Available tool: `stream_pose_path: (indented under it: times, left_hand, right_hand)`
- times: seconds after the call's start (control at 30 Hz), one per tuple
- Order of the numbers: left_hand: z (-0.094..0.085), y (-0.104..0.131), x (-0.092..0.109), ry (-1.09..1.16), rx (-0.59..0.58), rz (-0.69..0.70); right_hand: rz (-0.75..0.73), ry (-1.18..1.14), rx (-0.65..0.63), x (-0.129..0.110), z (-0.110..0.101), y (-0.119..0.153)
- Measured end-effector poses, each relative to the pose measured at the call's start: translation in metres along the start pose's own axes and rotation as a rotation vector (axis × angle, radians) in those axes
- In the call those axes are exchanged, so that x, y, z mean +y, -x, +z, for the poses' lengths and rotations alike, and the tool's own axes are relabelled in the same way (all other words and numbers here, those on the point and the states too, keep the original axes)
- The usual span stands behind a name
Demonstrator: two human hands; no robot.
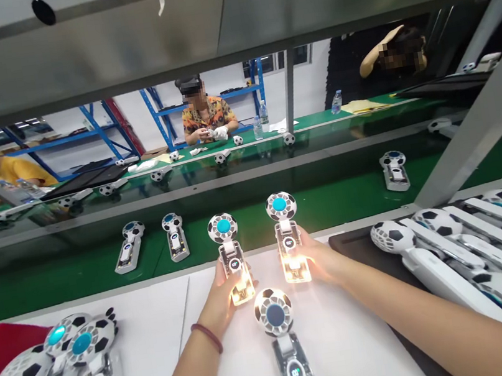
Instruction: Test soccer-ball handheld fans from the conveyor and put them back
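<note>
My left hand is closed around the handle of a handheld fan with a football-patterned head and a teal centre. A second such fan is in my right hand, gripped by its clear handle. Both handles glow with warm light low down, and each carries a small lit round display. Between my forearms a third fan lies on the white work surface, its display reading 100. Some of my fingers are hidden behind the handles.
Several fans fill a black tray at right. More fans lie at left by a red bin. Ahead, a green conveyor belt carries fans under a metal frame. Co-workers, one in a patterned shirt, sit across.
</note>
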State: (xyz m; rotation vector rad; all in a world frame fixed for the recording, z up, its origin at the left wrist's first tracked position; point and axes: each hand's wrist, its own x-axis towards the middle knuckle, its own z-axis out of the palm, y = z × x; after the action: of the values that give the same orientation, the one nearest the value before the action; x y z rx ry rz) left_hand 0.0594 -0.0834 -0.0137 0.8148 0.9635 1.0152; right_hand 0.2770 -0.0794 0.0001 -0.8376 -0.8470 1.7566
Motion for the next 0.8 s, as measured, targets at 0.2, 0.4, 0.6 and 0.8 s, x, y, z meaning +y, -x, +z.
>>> stream_pose_path:
  times: [0.2,0.4,0.6,0.8]
  left_hand:
    - [0.0018,0.0005,0.0007,0.030,-0.048,0.040]
    - [0.0007,-0.0001,0.0002,0.038,-0.038,0.026]
    - [-0.0011,-0.0022,-0.0028,0.048,-0.054,0.077]
    - [-0.0040,-0.0053,-0.0050,0.041,-0.106,0.098]
  right_hand:
    - [0.027,-0.012,0.008,-0.0030,0.0025,0.0009]
    - [0.027,-0.012,0.028,-0.0026,0.0037,0.0012]
    - [0.003,-0.018,0.005,0.0031,0.0002,-0.0018]
    - [-0.016,-0.002,0.002,0.0013,0.0022,-0.0004]
